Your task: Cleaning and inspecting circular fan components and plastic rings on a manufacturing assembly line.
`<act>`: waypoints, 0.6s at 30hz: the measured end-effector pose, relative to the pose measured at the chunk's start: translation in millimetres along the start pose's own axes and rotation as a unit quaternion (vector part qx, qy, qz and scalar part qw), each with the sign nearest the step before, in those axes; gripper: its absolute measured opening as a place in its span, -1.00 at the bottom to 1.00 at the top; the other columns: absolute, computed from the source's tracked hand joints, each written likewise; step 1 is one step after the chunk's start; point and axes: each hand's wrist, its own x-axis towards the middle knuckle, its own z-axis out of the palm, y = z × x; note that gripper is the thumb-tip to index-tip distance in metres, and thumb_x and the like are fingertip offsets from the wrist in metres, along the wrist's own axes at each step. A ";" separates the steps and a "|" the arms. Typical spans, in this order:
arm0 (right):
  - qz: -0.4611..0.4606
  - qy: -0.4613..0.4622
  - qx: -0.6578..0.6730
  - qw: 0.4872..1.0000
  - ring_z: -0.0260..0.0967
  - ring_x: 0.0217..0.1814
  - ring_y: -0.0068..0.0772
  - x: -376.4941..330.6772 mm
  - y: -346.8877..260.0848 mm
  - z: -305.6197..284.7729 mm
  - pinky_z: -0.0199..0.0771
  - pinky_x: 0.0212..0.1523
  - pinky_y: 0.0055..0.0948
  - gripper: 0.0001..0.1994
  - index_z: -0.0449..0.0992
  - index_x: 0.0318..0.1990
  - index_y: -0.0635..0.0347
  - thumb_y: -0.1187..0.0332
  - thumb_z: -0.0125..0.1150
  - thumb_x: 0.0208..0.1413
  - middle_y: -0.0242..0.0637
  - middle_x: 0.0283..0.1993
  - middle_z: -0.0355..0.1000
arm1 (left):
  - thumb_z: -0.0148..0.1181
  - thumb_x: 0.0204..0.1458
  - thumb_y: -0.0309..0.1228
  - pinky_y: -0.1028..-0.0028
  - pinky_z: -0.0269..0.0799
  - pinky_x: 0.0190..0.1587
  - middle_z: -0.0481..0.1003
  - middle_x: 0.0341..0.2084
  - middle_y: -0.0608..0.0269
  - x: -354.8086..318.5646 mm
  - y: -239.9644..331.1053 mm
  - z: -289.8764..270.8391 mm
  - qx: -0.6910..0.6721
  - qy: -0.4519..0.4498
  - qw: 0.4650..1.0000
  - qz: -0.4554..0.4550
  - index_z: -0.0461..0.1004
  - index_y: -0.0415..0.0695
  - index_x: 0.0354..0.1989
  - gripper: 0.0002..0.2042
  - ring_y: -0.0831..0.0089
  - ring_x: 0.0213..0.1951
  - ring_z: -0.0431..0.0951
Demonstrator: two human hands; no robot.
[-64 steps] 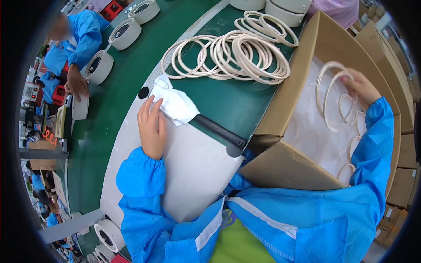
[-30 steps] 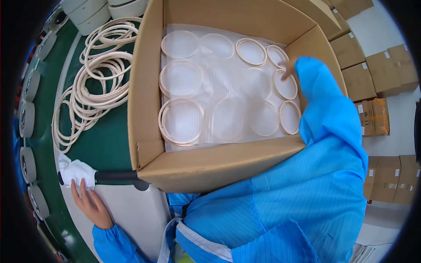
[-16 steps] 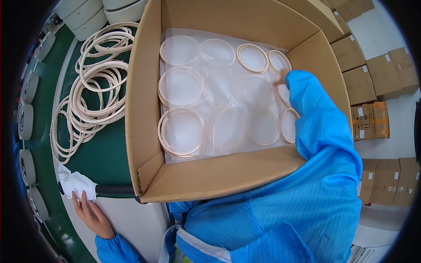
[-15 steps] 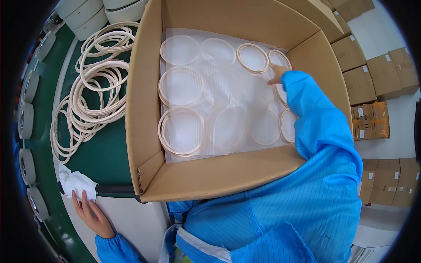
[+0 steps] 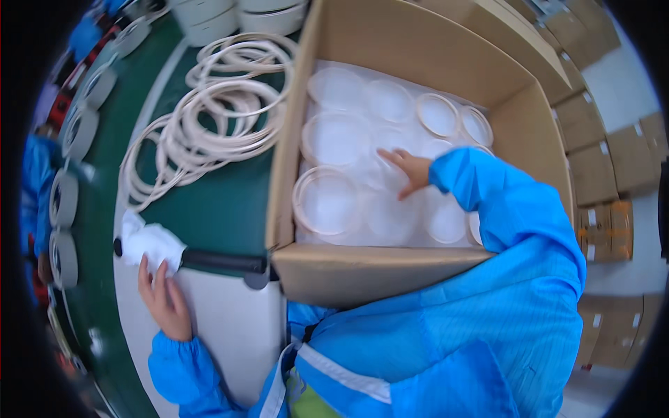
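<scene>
My right hand (image 5: 410,171) reaches into a cardboard box (image 5: 348,268), its fingers spread over the middle of a translucent sheet (image 5: 376,167). Whether it touches the sheet is hard to tell. Beneath the sheet show several stacks of cream rings; one ring stack (image 5: 439,116) at the far right looks sharper than those under the sheet. My left hand (image 5: 166,299) rests with fingers extended at a white cloth (image 5: 150,244), which is wrapped round a black bar (image 5: 221,260) by the bench edge. It holds nothing that I can see.
Left of the box, a heap of loose cream rings (image 5: 216,118) lies on the green bench surface (image 5: 230,202). White round drums (image 5: 202,17) stand behind it. White round parts (image 5: 64,198) line the far left. Cardboard cartons (image 5: 596,167) are stacked at the right.
My right hand has moved left, from the box's right side to the middle of the sheet, fingers spreading. The view has shifted, so the box appears further right. My left hand stays at the cloth.
</scene>
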 end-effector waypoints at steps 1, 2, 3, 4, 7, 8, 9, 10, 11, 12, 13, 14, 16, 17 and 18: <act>0.071 -0.034 0.019 0.997 0.25 0.01 -0.15 2.2 -10.2 1.1 0.30 -0.04 -0.28 -0.32 0.04 0.19 -0.02 0.37 0.22 -0.14 -0.06 0.10 0.15 | -0.10 -0.04 -0.61 0.29 0.05 0.11 0.16 0.06 -0.01 0.0 1.8 0.2 0.006 0.008 1.000 0.014 0.38 -0.19 -0.12 -0.71 0.09 0.09 0.16; 0.142 -0.066 0.034 0.987 0.31 -0.05 -0.18 4.5 -10.8 -4.0 0.32 -0.06 -0.28 -0.42 0.20 0.13 0.02 0.46 0.18 -0.14 -0.08 0.02 0.27 | -0.08 -0.06 -0.62 0.29 0.05 0.11 0.17 0.06 -0.01 3.7 3.8 2.1 0.011 0.017 0.999 0.027 0.39 -0.19 -0.13 -0.71 0.08 0.09 0.17; 0.115 0.006 0.039 0.993 0.37 -0.15 -0.23 5.7 12.4 -6.5 0.38 -0.14 -0.31 -0.61 0.45 -0.10 0.09 0.62 0.07 -0.17 -0.13 -0.15 0.40 | -0.07 -0.08 -0.64 0.29 0.06 0.11 0.18 0.05 -0.01 8.5 7.1 2.0 -0.007 0.021 0.999 0.035 0.39 -0.19 -0.14 -0.71 0.08 0.08 0.17; 0.128 -0.002 0.035 0.991 0.38 -0.17 -0.27 3.7 24.7 -34.5 0.43 -0.21 -0.35 -0.68 0.52 -0.26 0.14 0.68 0.02 -0.20 -0.14 -0.20 0.42 | -0.06 -0.10 -0.65 0.30 0.07 0.10 0.18 0.04 -0.01 13.7 12.2 -1.0 -0.020 0.023 0.999 0.041 0.39 -0.19 -0.15 -0.70 0.07 0.08 0.18; 0.191 0.148 0.121 0.963 0.39 -0.26 -0.41 -30.3 -14.6 -164.4 0.43 -0.27 -0.46 -0.71 0.51 -0.29 0.19 0.67 0.00 -0.21 -0.25 -0.31 0.42 | -0.02 -0.15 -0.67 0.29 0.10 0.08 0.21 0.01 -0.01 6.4 13.7 -10.5 -0.029 0.041 0.998 0.040 0.40 -0.17 -0.16 -0.68 0.07 0.06 0.20; 0.119 0.225 0.177 0.951 0.37 -0.26 -0.47 -41.8 -10.2 -192.0 0.41 -0.28 -0.49 -0.73 0.48 -0.27 0.21 0.64 -0.03 -0.16 -0.27 -0.29 0.41 | 0.00 -0.17 -0.66 0.29 0.11 0.08 0.22 0.00 0.00 3.7 13.8 -13.0 -0.035 0.047 0.997 0.042 0.41 -0.16 -0.16 -0.68 0.07 0.06 0.20; 0.064 0.259 0.251 0.931 0.36 -0.23 -0.46 -57.8 -17.3 -221.8 0.38 -0.20 -0.49 -0.78 0.48 -0.30 0.21 0.59 -0.03 -0.12 -0.30 -0.30 0.41 | 0.00 -0.17 -0.66 0.29 0.11 0.08 0.22 0.00 0.00 3.6 16.6 -15.9 -0.022 0.055 0.998 0.030 0.41 -0.16 -0.16 -0.68 0.07 0.06 0.20; -0.057 0.246 0.277 0.927 0.35 -0.23 -0.47 -70.8 -21.6 -243.7 0.35 -0.20 -0.51 -0.81 0.43 -0.28 0.23 0.54 -0.03 -0.10 -0.34 -0.33 0.40 | 0.02 -0.18 -0.66 0.28 0.12 0.07 0.22 0.00 0.00 1.3 19.6 -19.2 -0.033 0.059 0.997 0.042 0.41 -0.16 -0.17 -0.67 0.07 0.05 0.21; -0.045 0.205 0.239 0.948 0.35 -0.25 -0.45 -74.5 -16.4 -258.1 0.34 -0.21 -0.51 -0.81 0.43 -0.28 0.22 0.52 -0.03 -0.09 -0.32 -0.34 0.40 | 0.03 -0.20 -0.66 0.28 0.12 0.07 0.23 0.00 0.01 -0.9 24.3 -20.9 -0.042 0.061 0.996 0.055 0.42 -0.15 -0.17 -0.67 0.08 0.05 0.21; -0.030 0.169 0.197 0.965 0.35 -0.26 -0.43 -79.3 -10.7 -269.7 0.33 -0.21 -0.50 -0.82 0.42 -0.28 0.20 0.51 -0.03 -0.08 -0.30 -0.35 0.40 | 0.03 -0.20 -0.66 0.28 0.12 0.07 0.23 0.00 0.01 -1.4 30.3 -24.2 -0.032 0.068 0.996 0.045 0.42 -0.15 -0.17 -0.67 0.08 0.05 0.21; 0.052 0.251 0.012 0.967 0.36 -0.27 -0.41 -81.2 -1.2 -275.3 0.33 -0.23 -0.48 -0.80 0.41 -0.25 0.17 0.51 -0.06 -0.07 -0.27 -0.35 0.39 | 0.05 -0.21 -0.65 0.28 0.12 0.07 0.23 0.00 0.02 -1.5 37.6 -28.4 -0.049 0.064 0.996 0.049 0.42 -0.14 -0.17 -0.66 0.08 0.05 0.21; 0.148 0.330 -0.182 0.914 0.37 -0.28 -0.39 -100.0 -10.4 -285.9 0.34 -0.24 -0.45 -0.78 0.40 -0.22 0.14 0.52 -0.08 -0.06 -0.24 -0.36 0.39 | 0.06 -0.22 -0.65 0.28 0.12 0.08 0.23 0.00 0.03 1.3 39.0 -31.9 -0.086 0.064 0.992 0.063 0.42 -0.13 -0.16 -0.65 0.08 0.04 0.21; 0.125 0.505 -0.225 0.824 0.39 -0.23 -0.33 -114.9 -52.7 -292.5 0.35 -0.22 -0.42 -0.76 0.38 -0.16 0.08 0.50 -0.13 0.00 -0.17 -0.34 0.40 | 0.11 -0.24 -0.60 0.27 0.11 0.08 0.21 0.02 0.04 -0.7 51.7 -40.0 -0.123 0.057 0.986 0.096 0.36 -0.08 -0.06 -0.55 0.05 0.05 0.19; 0.113 0.579 -0.208 0.780 0.39 -0.21 -0.27 -120.3 -97.8 -288.8 0.35 -0.18 -0.39 -0.78 0.36 -0.16 0.12 0.48 -0.14 0.03 -0.15 -0.28 0.39 | 0.13 -0.20 -0.55 0.27 0.11 0.08 0.19 0.04 0.05 2.3 64.0 -47.6 -0.187 0.027 0.979 0.081 0.31 -0.07 -0.01 -0.54 0.06 0.07 0.18; 0.102 0.649 -0.188 0.730 0.38 -0.18 -0.22 -124.9 -148.3 -279.5 0.35 -0.15 -0.37 -0.80 0.34 -0.16 0.16 0.46 -0.16 0.06 -0.14 -0.22 0.39 | 0.14 -0.16 -0.50 0.27 0.10 0.09 0.17 0.06 0.06 5.0 76.4 -52.6 -0.251 -0.002 0.966 0.066 0.26 -0.06 0.04 -0.51 0.08 0.08 0.17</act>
